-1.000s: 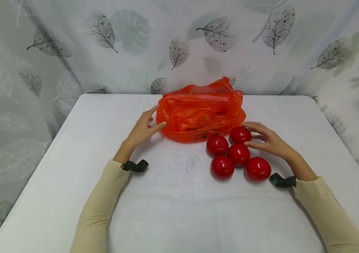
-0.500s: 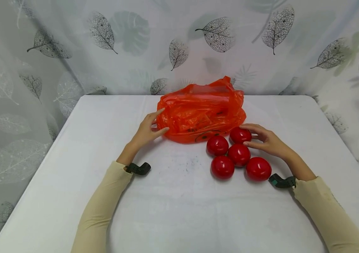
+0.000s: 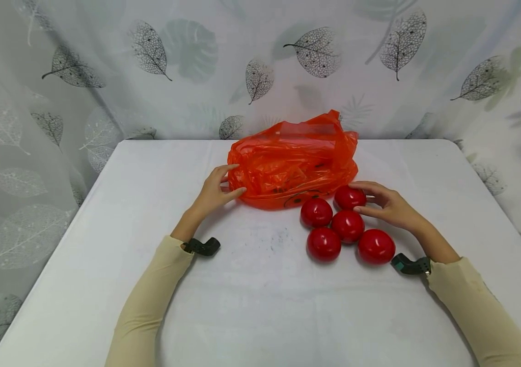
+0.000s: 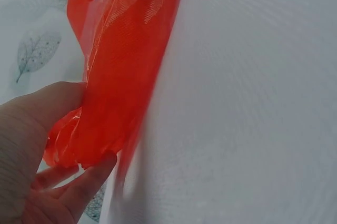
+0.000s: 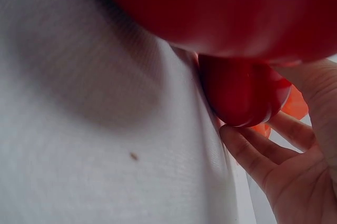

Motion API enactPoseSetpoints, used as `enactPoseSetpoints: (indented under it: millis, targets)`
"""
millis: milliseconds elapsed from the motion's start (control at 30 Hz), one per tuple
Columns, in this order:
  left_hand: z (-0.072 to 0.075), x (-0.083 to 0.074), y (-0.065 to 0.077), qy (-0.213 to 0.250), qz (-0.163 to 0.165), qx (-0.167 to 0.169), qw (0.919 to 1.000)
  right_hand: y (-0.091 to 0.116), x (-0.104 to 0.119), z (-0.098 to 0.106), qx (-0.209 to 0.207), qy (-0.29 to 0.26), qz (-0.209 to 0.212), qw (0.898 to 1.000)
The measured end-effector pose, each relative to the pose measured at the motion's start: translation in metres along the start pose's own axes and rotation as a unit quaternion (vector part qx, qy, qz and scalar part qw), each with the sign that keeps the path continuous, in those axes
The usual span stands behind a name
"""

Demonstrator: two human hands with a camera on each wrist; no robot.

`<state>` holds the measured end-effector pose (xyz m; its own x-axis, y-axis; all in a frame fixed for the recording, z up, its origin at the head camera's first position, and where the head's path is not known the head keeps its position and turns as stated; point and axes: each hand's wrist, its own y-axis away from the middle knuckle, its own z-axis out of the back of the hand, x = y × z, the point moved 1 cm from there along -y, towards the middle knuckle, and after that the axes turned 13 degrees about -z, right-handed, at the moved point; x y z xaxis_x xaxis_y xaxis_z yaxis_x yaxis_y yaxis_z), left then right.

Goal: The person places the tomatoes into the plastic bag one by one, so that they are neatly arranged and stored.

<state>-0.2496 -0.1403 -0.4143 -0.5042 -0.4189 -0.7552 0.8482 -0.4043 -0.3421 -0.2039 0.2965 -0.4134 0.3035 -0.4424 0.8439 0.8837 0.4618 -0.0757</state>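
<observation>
An orange-red plastic bag [image 3: 288, 168] with black printed marks lies crumpled at the back of the white table. My left hand [image 3: 212, 193] is at its left end, thumb and fingers spread apart and touching the plastic; in the left wrist view the bag's end [image 4: 121, 77] lies between them. Several glossy red balls [image 3: 323, 244] stand grouped in front of the bag's right side. With thumb and fingers, my right hand [image 3: 388, 205] holds round the rearmost red ball [image 3: 348, 197], which sits against the bag. In the right wrist view, fingertips meet this ball [image 5: 239, 92].
A nearer red ball [image 5: 221, 13] fills the top of the right wrist view, close to the right wrist. Leaf-printed curtains [image 3: 260, 76] hang behind and beside the table [image 3: 251, 306]. Both wrists wear dark camera mounts [image 3: 202, 247].
My left hand has moved slightly right and toward me, onto the bag's end. My right hand stays round the rear ball, and the other balls keep their places.
</observation>
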Motion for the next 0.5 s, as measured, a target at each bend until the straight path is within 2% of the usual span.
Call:
enactPoseSetpoints:
  millis: [500]
  targets:
    - [0.0002,-0.001,-0.0003,0.0,0.0,-0.001,1.0,-0.0015,-0.004,0.0003,-0.009,-0.009,-0.004,1.0]
